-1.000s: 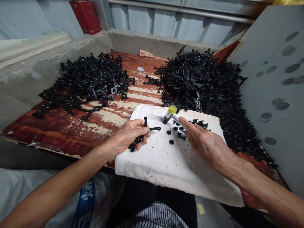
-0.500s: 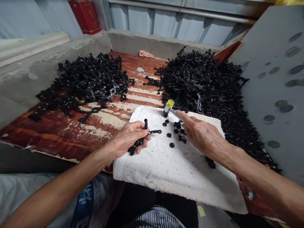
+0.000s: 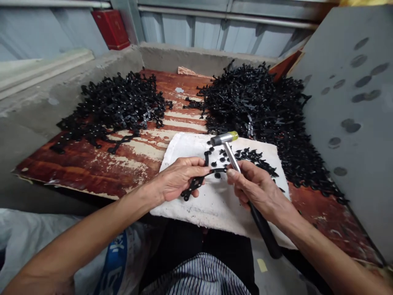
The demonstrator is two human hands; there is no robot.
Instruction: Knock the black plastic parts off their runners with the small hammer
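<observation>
My left hand [image 3: 179, 177] is closed round a black cross-shaped plastic part [image 3: 201, 179] and holds it on a white foam pad [image 3: 215, 200]. My right hand [image 3: 258, 188] grips the handle of a small hammer [image 3: 225, 138] with a metal head and a yellow tip. Its head is raised above the pad, just past the part. Its black grip sticks out behind my wrist. Small black round pieces [image 3: 221, 155] lie loose on the pad near the hammer head.
A worn red wooden board [image 3: 129, 159] carries the pad. On it lie a pile of black parts [image 3: 113, 106] at the left and a larger pile [image 3: 264, 106] at the right. A grey panel [image 3: 346, 102] leans at the right. A red box [image 3: 111, 28] stands behind.
My right hand has drawn back toward me and lifted the hammer, its head now level above the pad. My left hand has shifted the black part slightly right, toward the right hand.
</observation>
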